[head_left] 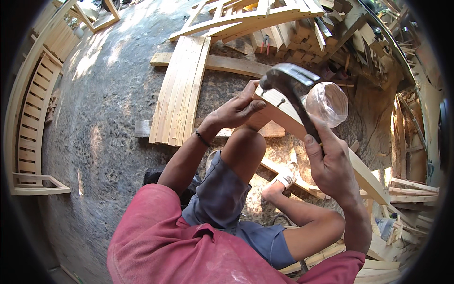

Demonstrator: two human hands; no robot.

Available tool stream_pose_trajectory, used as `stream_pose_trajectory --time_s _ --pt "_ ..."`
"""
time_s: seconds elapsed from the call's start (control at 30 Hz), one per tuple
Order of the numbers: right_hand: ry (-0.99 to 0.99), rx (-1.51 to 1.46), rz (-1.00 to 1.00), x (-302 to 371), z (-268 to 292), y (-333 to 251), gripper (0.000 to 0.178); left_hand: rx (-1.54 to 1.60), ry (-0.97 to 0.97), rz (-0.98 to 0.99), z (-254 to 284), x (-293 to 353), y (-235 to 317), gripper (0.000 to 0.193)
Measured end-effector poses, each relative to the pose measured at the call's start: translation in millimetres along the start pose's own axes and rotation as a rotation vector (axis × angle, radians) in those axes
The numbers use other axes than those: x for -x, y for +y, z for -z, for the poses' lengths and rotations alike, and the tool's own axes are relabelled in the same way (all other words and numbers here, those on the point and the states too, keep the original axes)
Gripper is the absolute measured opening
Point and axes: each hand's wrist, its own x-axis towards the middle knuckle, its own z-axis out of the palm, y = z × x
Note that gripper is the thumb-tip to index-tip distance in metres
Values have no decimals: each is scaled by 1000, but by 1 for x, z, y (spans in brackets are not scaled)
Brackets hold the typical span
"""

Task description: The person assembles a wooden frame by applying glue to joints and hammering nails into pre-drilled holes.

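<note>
My right hand [328, 163] is wrapped round the dark handle of a claw hammer [295, 92]. The hammer's head is over the near end of a light wooden board [279, 112], its face at or just above a nail. A second nail [282, 101] stands partway out of the same board, a little to the right. My left hand [239, 106] grips the end of this board, thumb and fingers on either side. From there the board slants down to the right, passing behind my right hand, which hides part of it.
Behind the hammer stands a clear plastic jar [326, 106]. Planks [179, 90] lie side by side across a wooden beam [231, 65]. Farther off are a curved wooden frame [250, 21], red-handled pliers [266, 43] and stacked lumber [302, 47]. A slatted frame [35, 109] stands at left.
</note>
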Motion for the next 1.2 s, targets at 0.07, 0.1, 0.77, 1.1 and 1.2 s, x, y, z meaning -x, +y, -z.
stream_pose_trajectory --time_s 0.07,0.1,0.77,1.1,1.2 --pt "17 22 1 -1 -4 9 31 10 12 2 -3 0 1 54" --pt "11 9 -36 -1 -2 6 33 15 16 3 -4 0 1 53" --pt "199 -178 17 -9 26 -14 18 29 7 -57 2 7 -7 51" --pt "-130 89 -183 -8 -13 10 22 66 52 -143 -5 -4 -11 50" --pt "22 -146 -128 -15 -2 -6 23 38 31 -94 0 6 -14 52"
